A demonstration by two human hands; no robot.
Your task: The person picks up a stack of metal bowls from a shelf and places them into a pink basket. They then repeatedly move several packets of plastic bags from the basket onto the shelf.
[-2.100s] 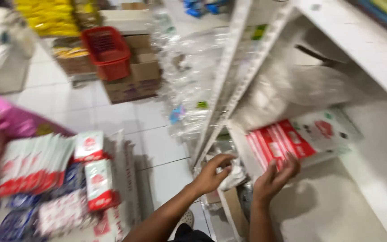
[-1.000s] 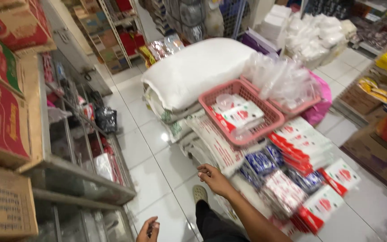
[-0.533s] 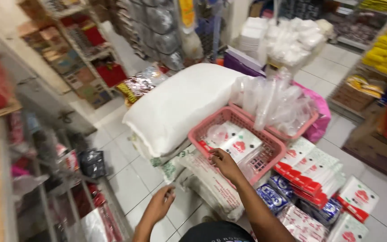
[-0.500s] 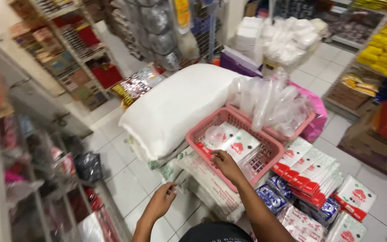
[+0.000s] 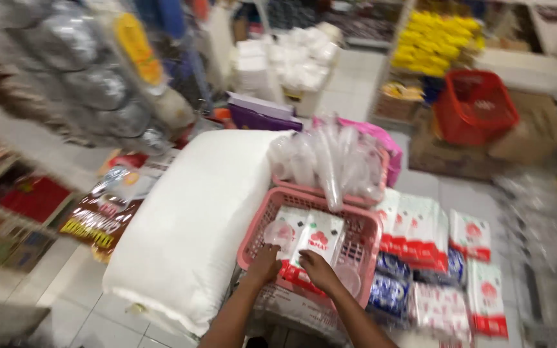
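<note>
My left hand [image 5: 265, 264] and right hand [image 5: 317, 270] both inside pink plastic mesh basket [image 5: 356, 222], fingers closed on lower edge of white-and-red flat packet [image 5: 317, 241]. Big white stuffed sack [image 5: 195, 219] just left of basket; more red-white packets [image 5: 420, 225] stacked right.

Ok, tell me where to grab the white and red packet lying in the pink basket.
Take the white and red packet by its near red bottom edge, coming from above on the person's side. It lies flat in the pink basket, open at the top, and the left hand and right hand already rest at that end.
</note>
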